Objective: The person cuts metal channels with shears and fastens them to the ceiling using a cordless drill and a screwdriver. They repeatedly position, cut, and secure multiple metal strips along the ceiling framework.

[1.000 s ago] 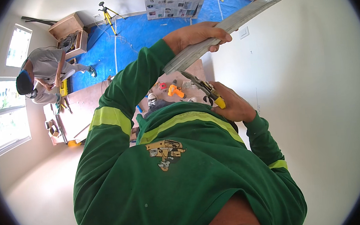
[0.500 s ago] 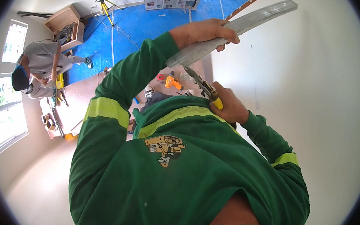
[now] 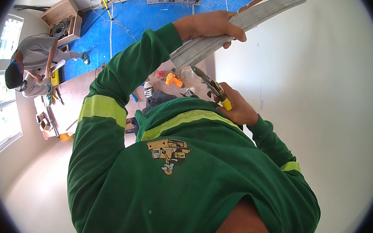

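Note:
A long grey metal channel (image 3: 270, 12) slants across the upper middle, its near end low on the left. My left hand (image 3: 217, 28) is wrapped round it, fingers over the top edge. Below that near end, my right hand (image 3: 237, 106) grips a pair of tin snips (image 3: 212, 87) with yellow on the handle. The snips point up and left, with their tip close to the channel's lower edge; whether they touch it I cannot tell.
An orange cordless drill (image 3: 174, 80) and a small red object (image 3: 160, 74) lie by my shoes on a brownish surface. Blue sheeting (image 3: 139, 21) covers the floor beyond. At left, a co-worker (image 3: 37, 58) bends near an open wooden box (image 3: 63, 21). A white wall (image 3: 316, 93) stands on my right.
The channel has tilted slightly in my left hand, so more of its broad face shows. The snips stay close to its near end. The background has shifted a little with my head.

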A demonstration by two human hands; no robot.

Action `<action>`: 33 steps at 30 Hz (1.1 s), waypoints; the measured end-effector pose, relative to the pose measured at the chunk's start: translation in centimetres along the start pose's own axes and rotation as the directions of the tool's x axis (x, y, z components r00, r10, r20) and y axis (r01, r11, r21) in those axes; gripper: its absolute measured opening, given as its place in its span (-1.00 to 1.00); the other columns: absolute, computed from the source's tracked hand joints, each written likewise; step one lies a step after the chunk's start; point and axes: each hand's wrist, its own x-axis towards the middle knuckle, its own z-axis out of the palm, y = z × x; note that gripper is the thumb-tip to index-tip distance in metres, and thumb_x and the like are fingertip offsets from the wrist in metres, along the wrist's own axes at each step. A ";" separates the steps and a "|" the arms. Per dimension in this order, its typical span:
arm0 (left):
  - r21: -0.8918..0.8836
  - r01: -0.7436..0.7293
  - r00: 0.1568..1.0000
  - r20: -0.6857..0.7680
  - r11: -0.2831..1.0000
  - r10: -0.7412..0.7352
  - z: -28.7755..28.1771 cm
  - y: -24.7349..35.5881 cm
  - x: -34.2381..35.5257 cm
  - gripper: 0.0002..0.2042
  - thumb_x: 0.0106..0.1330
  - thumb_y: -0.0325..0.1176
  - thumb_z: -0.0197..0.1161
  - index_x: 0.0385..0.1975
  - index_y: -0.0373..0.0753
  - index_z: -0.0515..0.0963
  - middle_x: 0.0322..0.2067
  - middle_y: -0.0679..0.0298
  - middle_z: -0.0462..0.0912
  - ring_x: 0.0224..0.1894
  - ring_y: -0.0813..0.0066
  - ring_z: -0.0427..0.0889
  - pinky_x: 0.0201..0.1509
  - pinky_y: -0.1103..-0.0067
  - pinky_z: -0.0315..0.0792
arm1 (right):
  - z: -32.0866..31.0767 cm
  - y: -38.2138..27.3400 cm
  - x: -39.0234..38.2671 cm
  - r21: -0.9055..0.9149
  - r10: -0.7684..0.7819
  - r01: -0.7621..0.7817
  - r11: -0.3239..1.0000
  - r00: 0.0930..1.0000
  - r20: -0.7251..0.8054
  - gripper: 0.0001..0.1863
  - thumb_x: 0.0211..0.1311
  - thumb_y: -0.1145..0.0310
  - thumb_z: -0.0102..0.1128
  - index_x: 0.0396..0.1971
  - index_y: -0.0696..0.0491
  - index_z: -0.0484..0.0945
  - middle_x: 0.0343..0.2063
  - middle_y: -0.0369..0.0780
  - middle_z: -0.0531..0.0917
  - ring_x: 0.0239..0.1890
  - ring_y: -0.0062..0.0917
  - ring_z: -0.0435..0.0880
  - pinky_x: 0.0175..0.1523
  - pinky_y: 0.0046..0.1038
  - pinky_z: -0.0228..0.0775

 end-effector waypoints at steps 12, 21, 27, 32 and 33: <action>0.160 -0.036 0.999 0.004 0.986 0.036 0.4 0.4 1.0 -0.30 0.25 -0.06 0.55 0.22 -0.46 0.48 -0.25 0.16 0.71 -0.39 0.47 0.74 -0.28 0.48 0.62 | -0.7 0.6 -0.9 -0.152 0.121 -0.124 0.981 0.992 -0.030 -0.66 0.30 0.43 0.34 -0.01 0.17 0.45 -0.33 0.06 0.64 -0.22 0.10 0.61 -0.08 -0.03 0.43; 0.265 -0.221 0.764 -0.552 0.939 0.335 -4.8 3.5 -1.3 -0.44 0.31 -0.28 0.58 0.16 -0.41 0.45 -0.19 0.10 0.76 -0.42 0.41 0.77 -0.37 0.49 0.64 | -1.9 1.6 -1.0 0.040 0.204 -0.200 0.979 0.970 -0.135 -0.56 0.30 0.34 0.41 0.11 0.11 0.49 -0.20 -0.09 0.65 -0.13 -0.29 0.65 0.01 -0.21 0.50; 0.128 -0.501 0.411 -0.835 0.856 0.365 -6.4 6.6 -1.5 -0.53 0.37 -0.34 0.54 0.09 -0.38 0.42 -0.17 0.11 0.68 -0.38 0.39 0.74 -0.43 0.49 0.63 | 0.3 -0.6 2.4 0.434 0.054 0.070 0.898 0.962 -0.268 -0.70 0.34 0.36 0.41 -0.04 0.11 0.54 -0.26 -0.24 0.54 -0.16 -0.48 0.52 0.01 -0.31 0.43; 0.093 -0.574 0.336 -0.879 0.813 0.338 -6.8 6.7 -1.4 -0.51 0.37 -0.40 0.51 0.10 -0.40 0.34 -0.21 0.09 0.64 -0.42 0.34 0.74 -0.46 0.48 0.61 | 0.0 -1.7 4.4 0.489 0.011 0.113 0.865 0.970 -0.244 -0.71 0.36 0.38 0.40 -0.03 0.13 0.53 -0.24 -0.28 0.54 -0.16 -0.54 0.51 0.02 -0.37 0.43; 0.086 -0.589 0.329 -0.883 0.803 0.336 -6.9 6.6 -1.4 -0.50 0.37 -0.42 0.51 0.11 -0.40 0.31 -0.21 0.07 0.63 -0.45 0.33 0.74 -0.46 0.49 0.61 | -0.1 -1.9 4.7 0.478 -0.006 0.125 0.870 0.970 -0.244 -0.70 0.37 0.38 0.40 -0.02 0.12 0.53 -0.24 -0.28 0.54 -0.16 -0.54 0.51 0.02 -0.37 0.43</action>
